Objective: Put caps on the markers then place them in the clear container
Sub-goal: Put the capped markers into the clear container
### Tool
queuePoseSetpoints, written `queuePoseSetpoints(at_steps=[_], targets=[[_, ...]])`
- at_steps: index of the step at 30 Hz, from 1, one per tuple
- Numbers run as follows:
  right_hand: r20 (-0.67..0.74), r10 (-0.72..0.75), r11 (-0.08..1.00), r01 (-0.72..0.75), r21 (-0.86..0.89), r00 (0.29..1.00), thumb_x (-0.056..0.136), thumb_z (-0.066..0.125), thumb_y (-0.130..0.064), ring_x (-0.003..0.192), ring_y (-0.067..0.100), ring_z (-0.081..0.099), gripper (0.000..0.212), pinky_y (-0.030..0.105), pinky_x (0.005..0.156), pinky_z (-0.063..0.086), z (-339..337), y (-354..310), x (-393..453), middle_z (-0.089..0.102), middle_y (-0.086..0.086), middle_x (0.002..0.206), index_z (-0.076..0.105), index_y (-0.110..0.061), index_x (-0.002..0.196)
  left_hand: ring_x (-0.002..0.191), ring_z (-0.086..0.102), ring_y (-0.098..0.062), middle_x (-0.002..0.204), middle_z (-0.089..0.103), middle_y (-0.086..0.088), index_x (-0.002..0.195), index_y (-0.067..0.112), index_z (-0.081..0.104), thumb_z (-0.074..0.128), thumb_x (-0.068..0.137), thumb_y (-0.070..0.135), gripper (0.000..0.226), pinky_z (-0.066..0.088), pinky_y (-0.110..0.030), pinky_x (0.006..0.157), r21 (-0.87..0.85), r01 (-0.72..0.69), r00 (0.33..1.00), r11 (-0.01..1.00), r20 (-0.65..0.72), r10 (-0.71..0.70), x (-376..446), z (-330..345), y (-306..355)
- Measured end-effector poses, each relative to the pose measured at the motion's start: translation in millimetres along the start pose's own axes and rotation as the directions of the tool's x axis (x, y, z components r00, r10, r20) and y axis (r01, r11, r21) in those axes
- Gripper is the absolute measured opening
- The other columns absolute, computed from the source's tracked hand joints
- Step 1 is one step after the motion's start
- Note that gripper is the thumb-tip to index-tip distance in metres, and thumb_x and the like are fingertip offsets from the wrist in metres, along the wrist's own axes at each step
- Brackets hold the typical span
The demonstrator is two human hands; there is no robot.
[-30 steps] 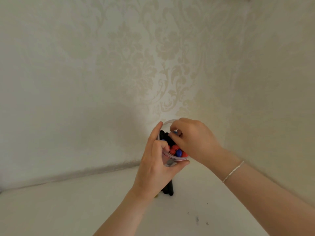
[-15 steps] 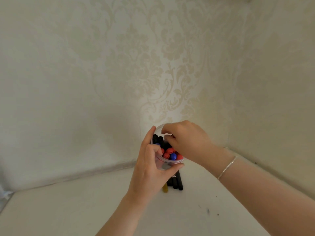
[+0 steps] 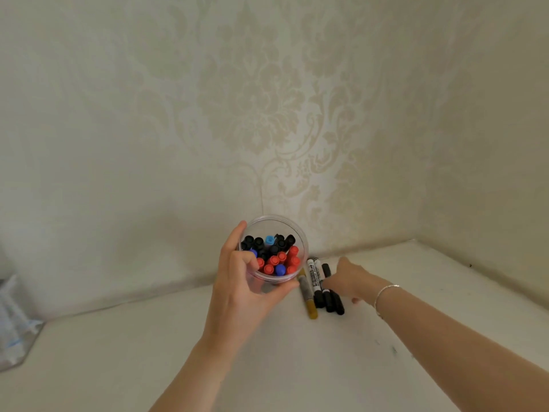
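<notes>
My left hand (image 3: 237, 295) grips the clear container (image 3: 292, 230) upright for loading; my open right hand (image 3: 352, 279) reaches over the loose markers (image 3: 319, 288) beside it.

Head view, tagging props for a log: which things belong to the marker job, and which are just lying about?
Job:
clear container, held by left hand
capped markers inside
markers on table
right hand reaching them

Lying about:
plastic packaging at left edge
</notes>
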State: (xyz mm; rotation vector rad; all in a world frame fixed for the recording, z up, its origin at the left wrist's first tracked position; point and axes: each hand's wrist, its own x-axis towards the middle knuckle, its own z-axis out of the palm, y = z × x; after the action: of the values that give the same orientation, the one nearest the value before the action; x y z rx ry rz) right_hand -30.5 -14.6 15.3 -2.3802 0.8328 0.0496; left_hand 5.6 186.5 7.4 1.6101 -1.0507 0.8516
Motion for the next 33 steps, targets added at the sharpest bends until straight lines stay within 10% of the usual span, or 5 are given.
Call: queuePoseSetpoints(at_steps=[12, 21, 25, 33], targets=[[0.033, 0.049, 0.974, -0.041, -0.221, 0.998, 0.083, 0.056, -0.055, 0.128, 0.026, 0.04, 0.08, 0.036, 0.104, 0.04, 27.3, -9.6, 28.9, 0.043, 0.013, 0.135, 0.03, -0.004, 0.139, 0.133, 0.035, -0.012, 0.144, 0.033, 0.001, 0.125, 0.023, 0.039, 0.086, 0.049, 0.049, 0.093, 0.036, -0.011, 0.101, 0.074, 0.001, 0.998, 0.997, 0.063, -0.005, 10.0, 5.0, -9.7], [0.049, 0.068, 0.988, -0.06, -0.143, 0.996, 0.085, 0.057, -0.027, 0.104, 0.024, 0.055, 0.057, 0.027, 0.074, 0.041, 30.1, -6.7, 31.1, 0.055, 0.011, 0.111, 0.034, 0.001, 0.128, 0.125, 0.04, 0.005, 0.135, 0.036, 0.004, 0.108, 0.018, 0.038, 0.084, 0.056, 0.039, 0.073, 0.041, -0.006, 0.088, -0.059, 0.084, 0.996, 0.995, -0.013, -0.084, 2.3, -1.1, -16.6], [0.051, 0.039, 0.999, -0.039, 0.014, 0.998, 0.082, 0.054, -0.01, 0.073, 0.022, 0.051, 0.012, 0.024, 0.053, 0.039, 23.2, -1.3, 31.2, 0.047, 0.006, 0.076, 0.045, -0.005, 0.088, 0.128, 0.042, -0.008, 0.137, 0.038, -0.009, 0.114, 0.019, 0.038, 0.086, 0.055, 0.036, 0.077, 0.042, -0.008, 0.09, -0.056, 0.048, 0.999, 0.997, 0.021, -0.047, 1.9, 1.4, -16.4], [0.074, 0.024, 0.97, -0.041, 0.242, 0.997, 0.077, 0.07, -0.017, 0.046, 0.017, 0.041, 0.026, 0.016, 0.034, 0.025, 12.9, 19.5, 26.7, 0.051, 0.01, 0.066, 0.053, -0.003, 0.093, 0.126, 0.044, -0.01, 0.138, 0.039, -0.006, 0.119, 0.022, 0.038, 0.083, 0.058, 0.043, 0.079, 0.041, -0.007, 0.091, -0.058, 0.071, 0.996, 0.996, 0.06, -0.068, 5.4, 7.4, -14.6]])
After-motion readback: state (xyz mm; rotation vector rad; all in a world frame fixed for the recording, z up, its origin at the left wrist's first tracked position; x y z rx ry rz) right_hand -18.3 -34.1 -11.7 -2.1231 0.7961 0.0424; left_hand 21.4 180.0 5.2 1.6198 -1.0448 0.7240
